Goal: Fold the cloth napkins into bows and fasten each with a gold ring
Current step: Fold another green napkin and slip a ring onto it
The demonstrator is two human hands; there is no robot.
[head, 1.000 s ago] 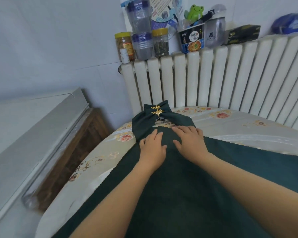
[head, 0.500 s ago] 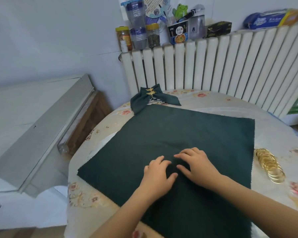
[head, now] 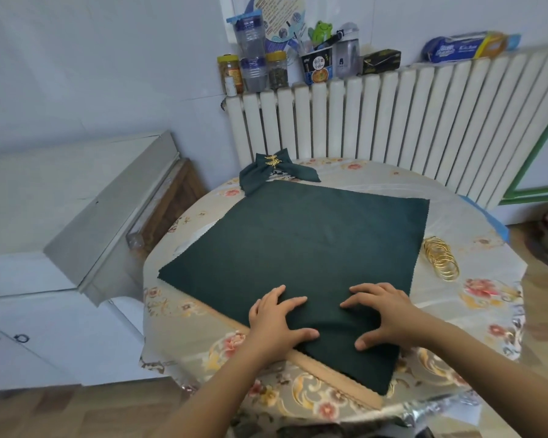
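A dark green cloth napkin [head: 301, 245] lies spread flat on the round table, its near corner hanging over the front edge. My left hand [head: 276, 320] and my right hand [head: 383, 314] press on its near part with fingers spread, a hand's width apart. A finished green bow [head: 272, 170] with a gold leaf ring [head: 271, 160] on it sits at the table's far edge. Several plain gold rings [head: 442, 262] lie in a row to the right of the napkin.
The table wears a floral cloth [head: 184, 308]. A white radiator [head: 393, 121] stands behind it, with jars and bottles [head: 253, 64] on top. A grey-white cabinet [head: 76, 216] stands close on the left.
Both hands have slid back over the napkin from its far corner to its near part and moved apart. The view has pulled back, showing the whole napkin and the rings.
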